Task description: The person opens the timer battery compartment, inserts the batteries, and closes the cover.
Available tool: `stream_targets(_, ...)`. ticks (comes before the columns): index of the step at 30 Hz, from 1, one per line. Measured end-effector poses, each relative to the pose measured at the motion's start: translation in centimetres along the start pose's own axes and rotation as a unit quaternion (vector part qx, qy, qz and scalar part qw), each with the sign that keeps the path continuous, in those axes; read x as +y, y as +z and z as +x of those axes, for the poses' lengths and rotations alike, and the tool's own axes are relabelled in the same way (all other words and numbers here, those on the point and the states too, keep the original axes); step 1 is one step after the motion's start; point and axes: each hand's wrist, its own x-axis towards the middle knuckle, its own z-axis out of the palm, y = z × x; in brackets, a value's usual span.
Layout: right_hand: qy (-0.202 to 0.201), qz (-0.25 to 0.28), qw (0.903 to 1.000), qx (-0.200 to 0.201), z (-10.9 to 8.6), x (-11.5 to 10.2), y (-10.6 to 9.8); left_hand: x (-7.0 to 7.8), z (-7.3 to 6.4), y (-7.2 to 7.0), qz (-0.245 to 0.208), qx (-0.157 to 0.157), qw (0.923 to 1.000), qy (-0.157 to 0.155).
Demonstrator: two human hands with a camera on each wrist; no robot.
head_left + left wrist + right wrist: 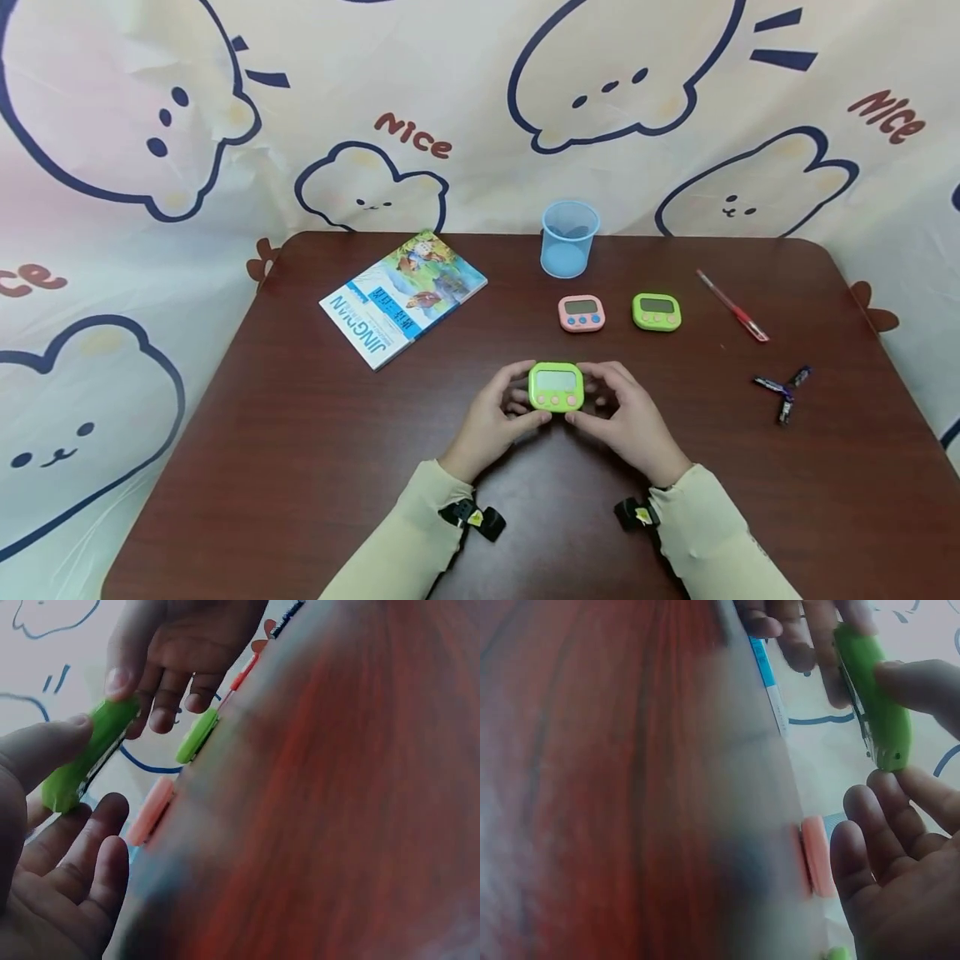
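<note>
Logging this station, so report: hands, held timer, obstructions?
Left hand and right hand pinching green timer. Held clear of table. No visible obstruction; pink timer and second green timer lie beyond.

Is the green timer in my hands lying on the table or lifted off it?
Lifted off: both wrist views show the green timer held between the left hand and right hand, clear of the table.

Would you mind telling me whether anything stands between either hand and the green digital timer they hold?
Nothing visible does: the left hand and right hand pinch the held green digital timer directly at opposite sides.
</note>
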Motion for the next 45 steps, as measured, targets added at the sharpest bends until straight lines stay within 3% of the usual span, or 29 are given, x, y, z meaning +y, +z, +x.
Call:
stream_targets(5,-0.007,0.015,0.9999,0.0,-0.2,0.5,0.1,-0.2,0.1,-0.1,0.012,-0.005,0.9998,-0.014)
stream_targets(10,-0.002,0.049,0.9988,-0.007,-0.6,0.9,0.1,-0.3,0.2,0.0,0.025,-0.012,0.9996,0.001)
stream_targets(15,-0.01,0.128,0.9916,-0.007,-0.9,0.9,0.5,-0.5,-0.1,0.0,-0.013,-0.009,0.9998,0.014)
stream_targets(19,-0.005,0.233,0.9724,-0.01,-1.3,0.3,1.2,-0.3,-0.4,0.3,-0.109,-0.022,0.9936,0.017)
stream_targets(22,0.005,0.306,0.9518,-0.019,-1.6,-0.3,1.9,-0.1,-0.5,0.7,-0.196,-0.052,0.9792,0.013)
stream_targets(26,0.009,0.346,0.9382,-0.015,-1.6,-0.7,2.2,0.0,-0.7,1.0,-0.231,-0.077,0.9698,0.015)
stream_targets(29,0.007,0.335,0.942,-0.013,-1.6,-0.5,2.2,-0.1,-0.6,0.9,-0.205,-0.083,0.975,0.023)
stream_targets(32,0.001,0.302,0.9531,-0.013,-1.6,-0.4,2.0,-0.2,-0.6,0.6,-0.165,-0.091,0.9816,0.029)
stream_targets(38,-0.004,0.207,0.9784,0.001,-1.6,-0.3,1.7,0.0,-0.7,0.1,-0.022,-0.072,0.9945,0.072)
stream_targets(41,-0.013,0.166,0.9861,-0.005,-1.6,-0.2,1.7,0.6,-0.8,0.1,0.052,-0.058,0.9893,0.124)
stream_targets(45,-0.028,0.105,0.9936,-0.028,-1.6,0.0,1.8,1.4,-1.0,0.2,0.119,-0.048,0.9706,0.204)
